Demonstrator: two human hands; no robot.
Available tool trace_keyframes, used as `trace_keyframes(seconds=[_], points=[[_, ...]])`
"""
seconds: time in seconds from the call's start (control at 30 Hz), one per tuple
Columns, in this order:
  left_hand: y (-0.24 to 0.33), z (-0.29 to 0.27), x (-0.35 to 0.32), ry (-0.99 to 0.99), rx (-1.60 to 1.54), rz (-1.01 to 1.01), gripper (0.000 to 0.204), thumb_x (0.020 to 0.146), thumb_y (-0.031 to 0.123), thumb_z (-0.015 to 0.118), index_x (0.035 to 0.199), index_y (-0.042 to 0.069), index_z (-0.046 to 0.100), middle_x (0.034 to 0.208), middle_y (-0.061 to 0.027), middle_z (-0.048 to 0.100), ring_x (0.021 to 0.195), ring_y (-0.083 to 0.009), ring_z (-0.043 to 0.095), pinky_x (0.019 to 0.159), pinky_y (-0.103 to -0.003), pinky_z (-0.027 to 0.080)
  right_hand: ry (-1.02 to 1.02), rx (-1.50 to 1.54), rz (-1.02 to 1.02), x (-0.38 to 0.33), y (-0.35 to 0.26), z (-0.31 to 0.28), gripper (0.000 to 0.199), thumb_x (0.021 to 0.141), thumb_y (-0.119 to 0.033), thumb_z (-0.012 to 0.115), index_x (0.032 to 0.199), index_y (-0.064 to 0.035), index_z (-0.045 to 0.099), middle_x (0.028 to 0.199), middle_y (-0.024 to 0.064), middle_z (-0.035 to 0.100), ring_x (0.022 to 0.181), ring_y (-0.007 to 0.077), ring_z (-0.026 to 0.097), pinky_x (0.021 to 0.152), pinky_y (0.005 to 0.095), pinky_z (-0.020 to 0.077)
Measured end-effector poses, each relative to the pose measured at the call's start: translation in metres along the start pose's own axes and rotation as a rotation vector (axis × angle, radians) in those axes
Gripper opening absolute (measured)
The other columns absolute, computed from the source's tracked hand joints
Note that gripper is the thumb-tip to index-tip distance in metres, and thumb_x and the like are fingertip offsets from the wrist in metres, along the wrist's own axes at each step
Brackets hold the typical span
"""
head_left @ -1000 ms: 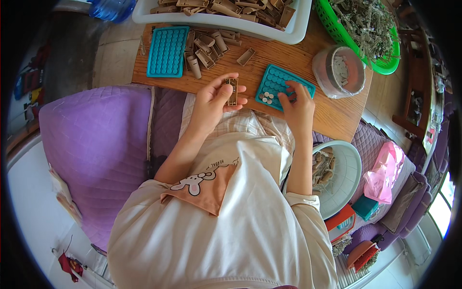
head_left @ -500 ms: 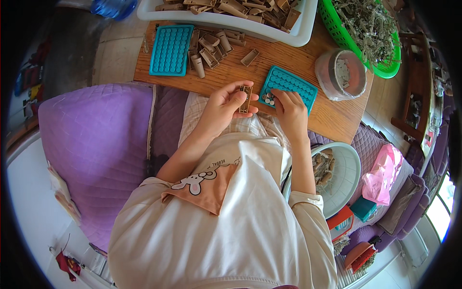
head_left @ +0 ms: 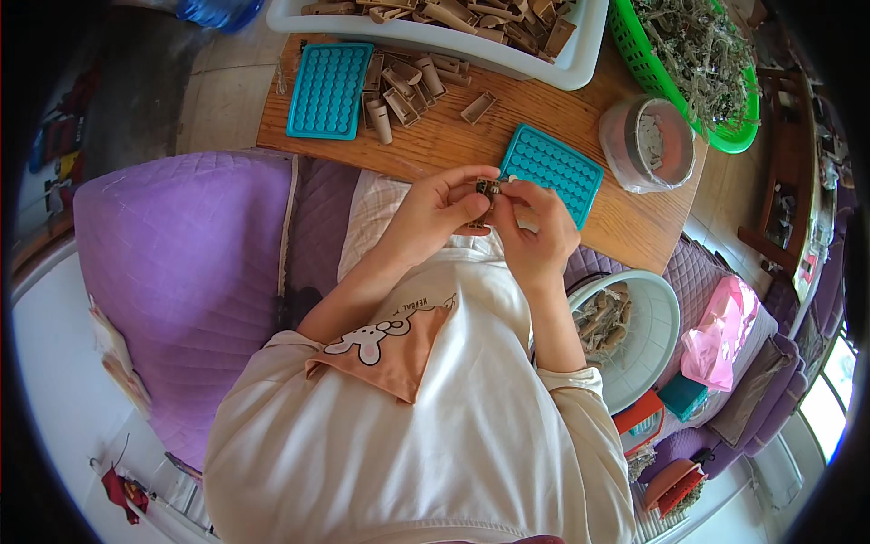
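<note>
Casing point(head_left: 486, 189), narrow and brown, is pinched in the left hand point(head_left: 444, 214) — the right hand point(head_left: 541, 232) has fingertips bunched at its edge, their hold impossible to tell — teal tray point(head_left: 564, 178) just beyond.

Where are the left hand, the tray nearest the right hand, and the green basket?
Left hand point(head_left: 441, 210): head view, middle of the hand.
Tray point(head_left: 555, 172): head view, its top surface.
Green basket point(head_left: 732, 142): head view, its lower edge.

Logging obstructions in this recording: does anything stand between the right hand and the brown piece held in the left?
Nothing visible does: the right hand is right beside the brown piece in the left hand. Whether they touch is too small to tell.
</note>
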State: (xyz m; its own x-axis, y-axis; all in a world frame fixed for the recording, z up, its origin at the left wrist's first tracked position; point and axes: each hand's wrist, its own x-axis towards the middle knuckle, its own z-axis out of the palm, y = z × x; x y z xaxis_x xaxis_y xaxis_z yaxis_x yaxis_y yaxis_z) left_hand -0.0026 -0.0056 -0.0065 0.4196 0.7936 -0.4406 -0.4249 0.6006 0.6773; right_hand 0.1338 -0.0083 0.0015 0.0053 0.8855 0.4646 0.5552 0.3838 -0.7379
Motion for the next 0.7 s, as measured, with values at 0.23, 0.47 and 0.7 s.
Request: trace_keyframes(seconds=[0.23,0.47,0.7], points=[[-0.009,-0.006,0.004,0.011,0.037,0.017,0.030,0.084,0.008,0.046,0.113,0.001,0.043,0.085,-0.0022,0.054,0.076,-0.0073,0.055,0.064,-0.020,0.051,-0.103,-0.044,-0.111,-0.007,0.006,0.003,0.023,0.057,0.006,0.063,0.076,-0.0037,0.054,0.070,0.0058,0.057,0.059,0.0195,0.053,0.051,0.0274,0.0435],[-0.003,-0.007,0.003,0.107,0.105,0.036,0.024,0.085,0.012,0.042,0.107,0.002,0.046,0.086,-0.0064,0.057,0.069,-0.0103,0.057,0.058,-0.021,0.049,-0.031,-0.001,0.154,-0.010,0.022,0.000,0.017,0.064,0.004,0.061,0.079,-0.0019,0.055,0.073,0.0084,0.058,0.062,0.0219,0.055,0.053,0.0282,0.0447],[-0.001,-0.014,0.002,0.095,0.123,0.041,0.023,0.086,0.017,0.042,0.103,0.003,0.048,0.087,-0.0089,0.057,0.065,-0.0121,0.059,0.054,-0.020,0.048,-0.172,-0.318,0.190,-0.010,0.045,-0.005,0.019,0.068,-0.004,0.060,0.087,-0.0047,0.056,0.078,0.0084,0.059,0.069,0.0224,0.055,0.060,0.0304,0.0451]])
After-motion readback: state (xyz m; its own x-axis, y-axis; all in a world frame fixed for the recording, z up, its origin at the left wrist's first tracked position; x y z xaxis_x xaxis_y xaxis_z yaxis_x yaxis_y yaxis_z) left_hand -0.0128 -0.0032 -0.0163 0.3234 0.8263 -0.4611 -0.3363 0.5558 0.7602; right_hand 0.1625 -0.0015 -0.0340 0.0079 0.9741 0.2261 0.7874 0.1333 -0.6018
